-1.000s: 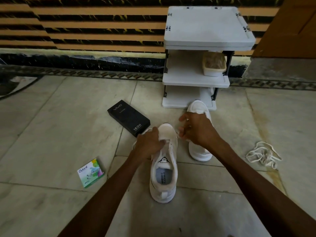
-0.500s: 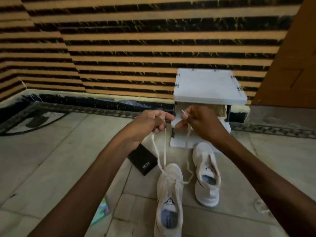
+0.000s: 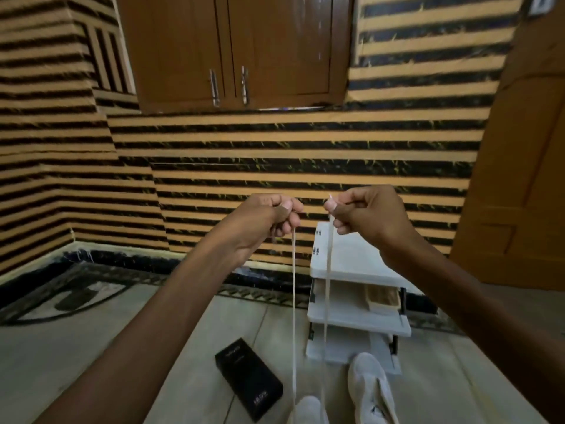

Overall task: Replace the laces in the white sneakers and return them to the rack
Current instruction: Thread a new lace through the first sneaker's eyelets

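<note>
Lace: two strands taut above sneaker at floor's near edge; left hand, right hand each pinched one end. Judged: match tip heights before threading.

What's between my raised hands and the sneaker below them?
Two lace strands, pinched by left hand and right hand, run down to that sneaker; head view.

Bare left grip, right grip, forearms

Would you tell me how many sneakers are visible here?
2: the near sneaker at the bottom edge, mostly cut off; the far sneaker to its right, before the rack.
</note>
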The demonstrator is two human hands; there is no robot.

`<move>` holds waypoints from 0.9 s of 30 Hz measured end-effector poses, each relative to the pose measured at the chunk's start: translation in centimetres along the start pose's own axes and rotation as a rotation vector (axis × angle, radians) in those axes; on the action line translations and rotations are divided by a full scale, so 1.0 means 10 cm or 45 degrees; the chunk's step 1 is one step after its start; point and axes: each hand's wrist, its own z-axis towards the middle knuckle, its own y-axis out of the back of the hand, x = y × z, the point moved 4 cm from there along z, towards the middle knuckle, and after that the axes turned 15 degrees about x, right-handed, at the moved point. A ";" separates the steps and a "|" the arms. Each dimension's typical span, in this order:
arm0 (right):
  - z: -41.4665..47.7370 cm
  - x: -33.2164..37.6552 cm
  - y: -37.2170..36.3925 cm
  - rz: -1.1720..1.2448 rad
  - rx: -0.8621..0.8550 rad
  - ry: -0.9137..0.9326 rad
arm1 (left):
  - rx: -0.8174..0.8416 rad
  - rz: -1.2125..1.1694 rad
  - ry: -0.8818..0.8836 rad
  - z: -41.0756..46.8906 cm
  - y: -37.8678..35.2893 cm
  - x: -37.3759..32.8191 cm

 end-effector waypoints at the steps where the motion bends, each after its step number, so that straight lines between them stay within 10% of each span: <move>1: 0.02 0.06 0.03 0.005 -0.007 0.002 | -0.002 -0.007 -0.010 0.01 0.01 -0.10; 11: 0.09 0.23 0.03 0.064 0.021 0.030 | 0.090 -0.336 -0.001 0.03 0.08 -0.34; 22: 0.12 0.25 -0.01 0.208 -0.155 0.023 | -0.328 0.544 -0.175 0.05 0.12 -0.38; 27: 0.15 0.27 -0.02 0.293 -0.048 -0.042 | -0.377 0.298 -0.308 0.06 0.12 -0.37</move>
